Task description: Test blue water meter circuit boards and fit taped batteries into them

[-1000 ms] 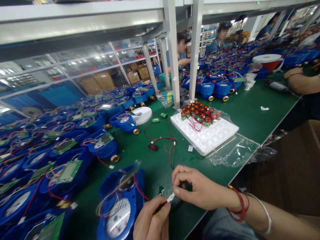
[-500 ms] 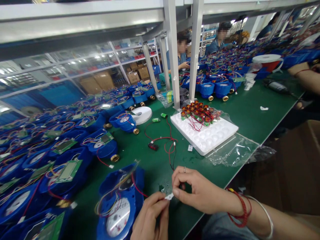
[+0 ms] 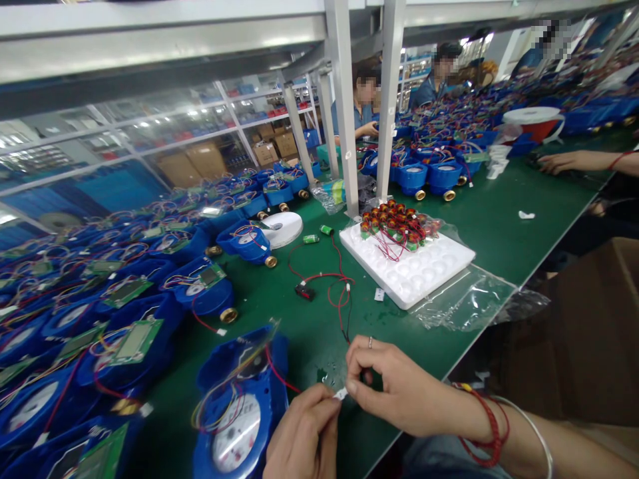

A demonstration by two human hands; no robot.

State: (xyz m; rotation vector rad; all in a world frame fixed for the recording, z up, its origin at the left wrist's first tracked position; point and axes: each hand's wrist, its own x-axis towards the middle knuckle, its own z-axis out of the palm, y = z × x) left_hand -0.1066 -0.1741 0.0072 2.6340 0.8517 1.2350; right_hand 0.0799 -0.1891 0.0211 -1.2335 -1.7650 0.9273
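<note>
My left hand (image 3: pixel 305 436) and my right hand (image 3: pixel 394 386) meet at the table's near edge, both pinched on a small white connector (image 3: pixel 341 394). A red wire runs from it to the open blue water meter (image 3: pixel 239 406) just left of my left hand. My right hand wears a ring, and red cords and a bangle circle its wrist. Loose red and black wires (image 3: pixel 335 287) with a small black part lie on the green mat beyond my hands.
Several blue meters with green circuit boards (image 3: pixel 124 313) crowd the left of the green table (image 3: pixel 499 219). A white foam tray (image 3: pixel 419 266) holds orange coils with red leads on clear plastic. Metal posts (image 3: pixel 344 106) rise behind. Other people work at the back; another person's arm (image 3: pixel 579 161) rests at right.
My hands have barely shifted on the connector. At the right edge, the other person's arm has stretched out flat across the table.
</note>
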